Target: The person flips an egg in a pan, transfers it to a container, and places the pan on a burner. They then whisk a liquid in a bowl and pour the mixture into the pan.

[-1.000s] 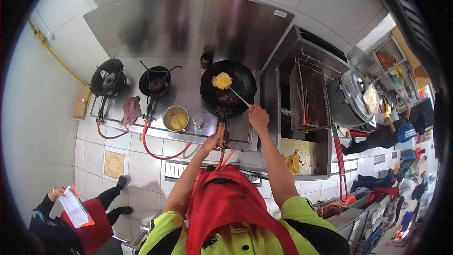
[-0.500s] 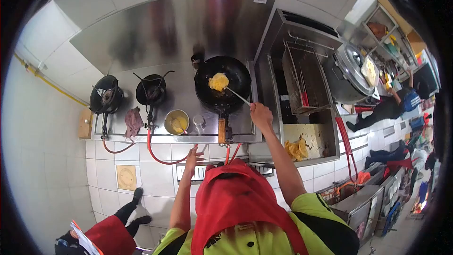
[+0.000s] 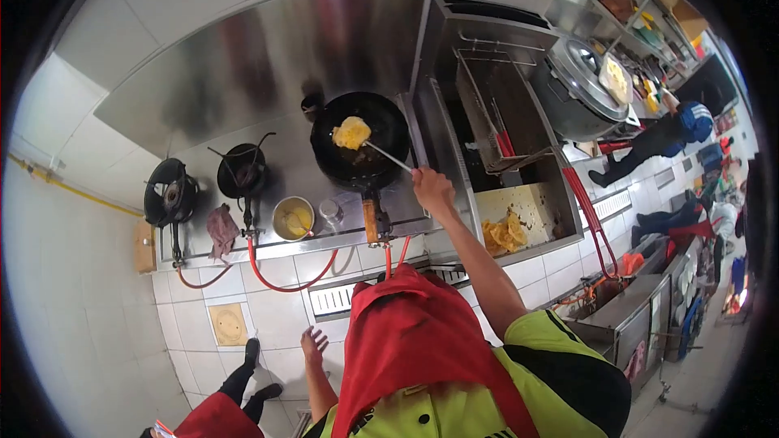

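My right hand (image 3: 433, 191) is closed around a thin metal handle, part of a long-handled cooking utensil (image 3: 388, 155). The utensil's far end meets a yellow fried egg (image 3: 352, 133) inside a black wok (image 3: 385, 113); its head is hidden at the egg. The wok, with a wooden handle (image 3: 371, 221) toward me, sits on the right burner of the steel stove. My left hand (image 3: 314, 346) hangs low at my left side, above the floor, fingers apart and holding nothing. A metal pot (image 3: 293, 219) with yellow liquid and a clear glass (image 3: 330, 211) stand left of the wok handle.
Two burners (image 3: 170, 192) and a crumpled cloth (image 3: 222, 231) are on the stove's left. At the right is a fryer with a wire basket (image 3: 495, 105) and fried yellow pieces (image 3: 505, 233). A person in a red apron (image 3: 217, 418) stands at lower left; others are farther right.
My left hand has dropped from near the stove's front edge to my side. The view has shifted and turned slightly. My right hand keeps the utensil at the egg.
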`<state>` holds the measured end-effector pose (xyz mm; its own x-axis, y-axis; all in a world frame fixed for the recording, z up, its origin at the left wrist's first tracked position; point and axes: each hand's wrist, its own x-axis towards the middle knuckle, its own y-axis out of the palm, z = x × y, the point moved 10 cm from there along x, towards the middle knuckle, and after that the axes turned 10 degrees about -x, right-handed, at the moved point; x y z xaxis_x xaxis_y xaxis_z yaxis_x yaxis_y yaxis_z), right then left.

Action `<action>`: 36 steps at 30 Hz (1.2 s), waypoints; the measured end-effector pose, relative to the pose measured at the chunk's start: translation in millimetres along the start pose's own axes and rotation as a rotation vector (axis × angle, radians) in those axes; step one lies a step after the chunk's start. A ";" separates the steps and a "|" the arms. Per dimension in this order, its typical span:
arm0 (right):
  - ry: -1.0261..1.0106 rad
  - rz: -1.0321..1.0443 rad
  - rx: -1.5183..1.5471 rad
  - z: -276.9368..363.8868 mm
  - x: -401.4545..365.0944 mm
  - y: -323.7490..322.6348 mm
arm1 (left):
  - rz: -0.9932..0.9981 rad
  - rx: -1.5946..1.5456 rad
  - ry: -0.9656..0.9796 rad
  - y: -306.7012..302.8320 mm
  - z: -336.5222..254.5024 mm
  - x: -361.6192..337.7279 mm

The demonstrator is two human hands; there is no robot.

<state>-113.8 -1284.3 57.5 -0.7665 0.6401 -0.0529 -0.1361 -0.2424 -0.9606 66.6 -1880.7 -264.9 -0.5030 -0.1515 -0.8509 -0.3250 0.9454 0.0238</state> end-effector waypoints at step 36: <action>-0.062 -0.095 -0.026 -23.2 -12.9 0.6 | 0.300 0.500 0.229 37.4 45.1 -38.6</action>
<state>-89.4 -1275.9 51.3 -0.7886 0.6125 0.0547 -0.1941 -0.1635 -0.9673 110.0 -1826.5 -254.8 -0.6913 0.1354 -0.7098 0.2429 0.9687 -0.0518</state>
